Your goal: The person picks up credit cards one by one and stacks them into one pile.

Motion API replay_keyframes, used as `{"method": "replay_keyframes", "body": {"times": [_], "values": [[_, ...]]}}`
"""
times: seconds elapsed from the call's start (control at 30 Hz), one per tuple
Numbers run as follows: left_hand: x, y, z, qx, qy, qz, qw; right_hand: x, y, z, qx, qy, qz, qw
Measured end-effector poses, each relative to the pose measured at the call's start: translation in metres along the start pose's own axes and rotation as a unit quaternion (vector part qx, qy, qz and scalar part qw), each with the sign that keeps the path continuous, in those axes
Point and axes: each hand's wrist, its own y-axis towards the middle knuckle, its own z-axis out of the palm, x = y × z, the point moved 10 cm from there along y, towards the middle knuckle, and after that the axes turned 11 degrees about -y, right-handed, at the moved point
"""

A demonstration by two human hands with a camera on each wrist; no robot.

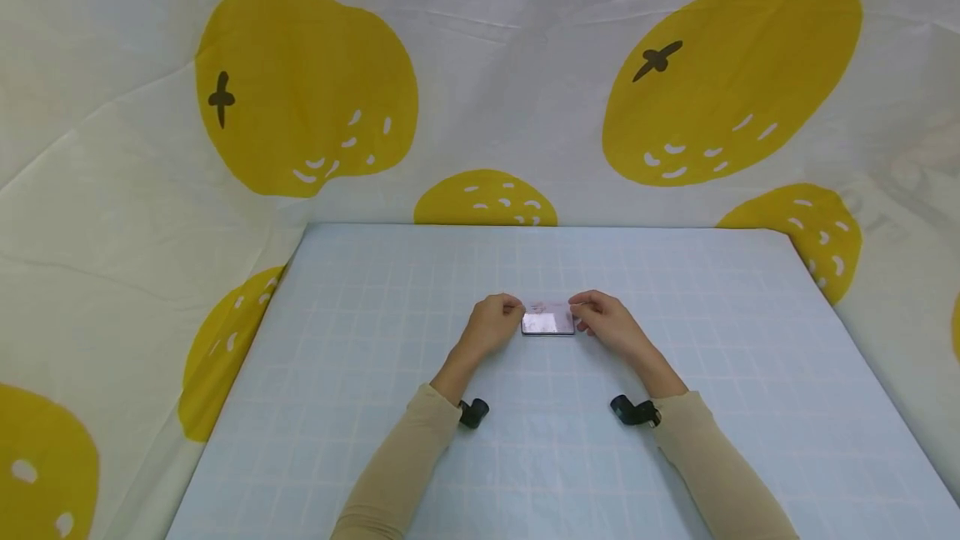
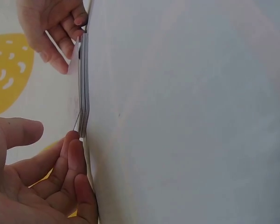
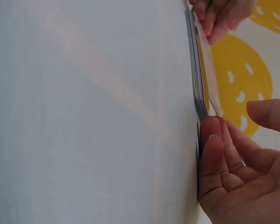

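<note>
A small stack of thin flat cards [image 1: 547,323] lies on the table, its top face glossy and pale pink. In both wrist views the layered edges show, and the top card [image 3: 210,77] tilts up from the rest along one side. At the stack's left end is my left hand [image 1: 493,323], fingertips at the card's corner and thumb [image 2: 25,132] held apart. My right hand [image 1: 611,325] is at the right end, its fingertips against the stack's corner and its thumb [image 3: 270,114] also away from the card. Exact finger contact under the raised card is hidden.
A pale blue checked cloth covers the table [image 1: 360,423]. Behind and beside it hangs a white curtain [image 1: 510,90] with yellow fruit prints. Black wrist cameras [image 1: 633,411] sit at the cuffs of the beige sleeves [image 1: 397,465].
</note>
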Motion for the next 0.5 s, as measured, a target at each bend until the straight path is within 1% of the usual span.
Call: {"method": "replay_keyframes", "body": {"times": [0.17,0.5], "values": [[0.0019,0.0010,0.0016,0.005,0.019,-0.009,0.9998,0.0012,-0.0004,0.0004,0.002,0.001,-0.005,1.0000],[0.0021,0.0015,0.0028,0.008,0.024,-0.017,0.9995,-0.0012,0.0009,0.0020,0.005,0.001,-0.003,1.0000]]}}
